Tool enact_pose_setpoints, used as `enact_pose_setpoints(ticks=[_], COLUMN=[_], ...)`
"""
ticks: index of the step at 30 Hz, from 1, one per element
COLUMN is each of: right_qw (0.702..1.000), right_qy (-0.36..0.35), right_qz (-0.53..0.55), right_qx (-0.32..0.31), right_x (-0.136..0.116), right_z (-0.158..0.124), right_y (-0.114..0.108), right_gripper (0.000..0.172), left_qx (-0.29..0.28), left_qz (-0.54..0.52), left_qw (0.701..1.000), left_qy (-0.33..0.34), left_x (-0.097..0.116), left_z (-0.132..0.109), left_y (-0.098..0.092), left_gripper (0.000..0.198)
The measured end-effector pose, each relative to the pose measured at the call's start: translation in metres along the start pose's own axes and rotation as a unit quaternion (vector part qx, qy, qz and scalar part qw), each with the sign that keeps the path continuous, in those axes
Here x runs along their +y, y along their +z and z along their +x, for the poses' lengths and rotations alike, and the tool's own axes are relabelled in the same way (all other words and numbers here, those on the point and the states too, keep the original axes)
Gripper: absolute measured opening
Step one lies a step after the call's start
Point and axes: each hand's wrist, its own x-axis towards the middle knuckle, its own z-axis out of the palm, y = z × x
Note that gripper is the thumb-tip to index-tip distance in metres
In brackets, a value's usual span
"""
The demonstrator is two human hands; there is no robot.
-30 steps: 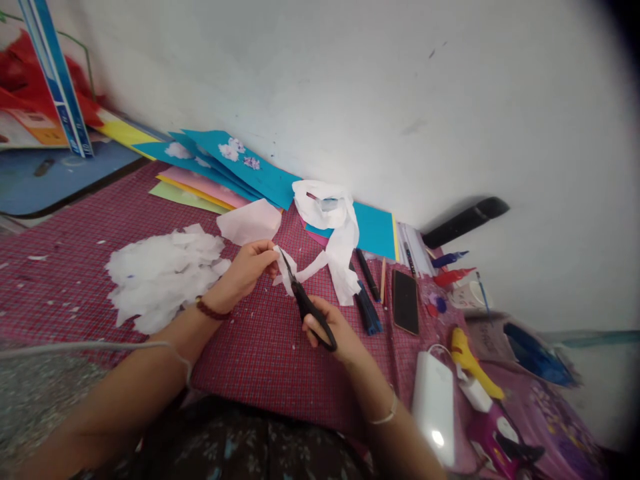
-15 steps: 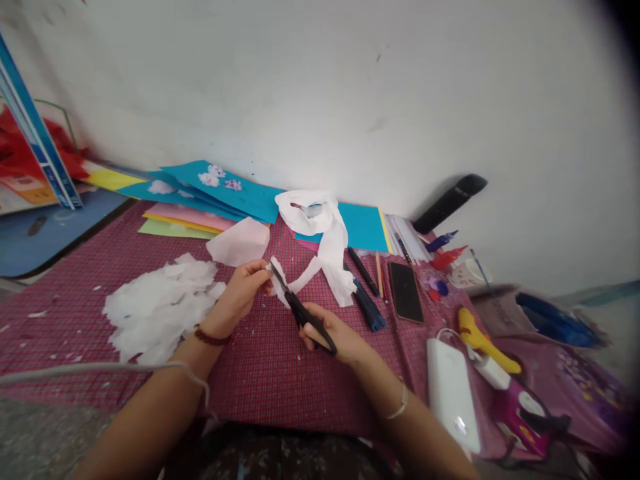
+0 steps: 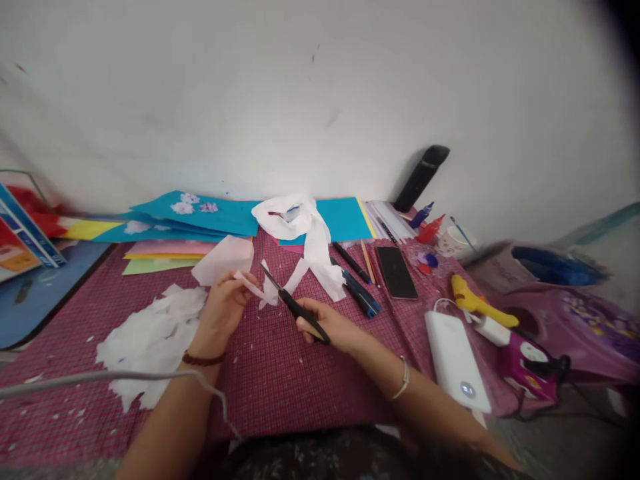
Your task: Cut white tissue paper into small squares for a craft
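My right hand (image 3: pixel 325 323) is closed around the black handles of a pair of scissors (image 3: pixel 295 305), whose blades point up and to the left. Between the fingertips of my left hand (image 3: pixel 225 310) is pinched a narrow strip of white paper (image 3: pixel 249 285), just left of the blades. Small white paper scraps (image 3: pixel 270 293) lie under the scissors. A pile of cut white paper pieces (image 3: pixel 150 340) spreads left of my left wrist. Behind my left hand lies a larger whitish sheet (image 3: pixel 225 260). A loose white paper band (image 3: pixel 317 250) curls across the back of the table.
Blue card sheets (image 3: pixel 230 217) with paper flowers lie along the wall. On the right are a blue cutter knife (image 3: pixel 363 297), a phone (image 3: pixel 397 272), a white power bank (image 3: pixel 457 360) and a yellow glue gun (image 3: pixel 480 303). A grey cable (image 3: pixel 100 377) crosses the left forearm.
The view has shifted and tilted. The paper strip in my left hand now shows apart from the scissor blades, and my left hand has turned and drawn slightly away to the left.
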Motion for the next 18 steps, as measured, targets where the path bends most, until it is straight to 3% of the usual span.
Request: enact_pose_setpoints(ticks=[4,10,14,18], right_qw=[1.000,0.990,0.951,0.899], right_qy=[-0.025,-0.053,-0.045,-0.076], right_qz=[-0.011,-0.132,-0.304,-0.424], right_qx=[0.013,0.006,-0.023,-0.079], right_x=[0.002,-0.002,-0.015,-0.024], right_z=[0.003,0.001,-0.007,-0.014], right_y=[-0.003,-0.007,-0.007,-0.005], right_gripper=[0.059,0.047,0.036,0.036], left_qx=[0.032,0.033,0.049,0.029], left_qz=[-0.101,-0.106,-0.073,-0.012], left_qw=[0.994,0.993,0.996,0.999], left_qy=[-0.021,-0.041,-0.022,0.002], left_x=[0.010,0.010,0.020,0.026], left_z=[0.003,0.005,0.008,0.009], left_y=[-0.002,-0.002,-0.013,-0.020], left_gripper=[0.018,0.017,0.006,0.037])
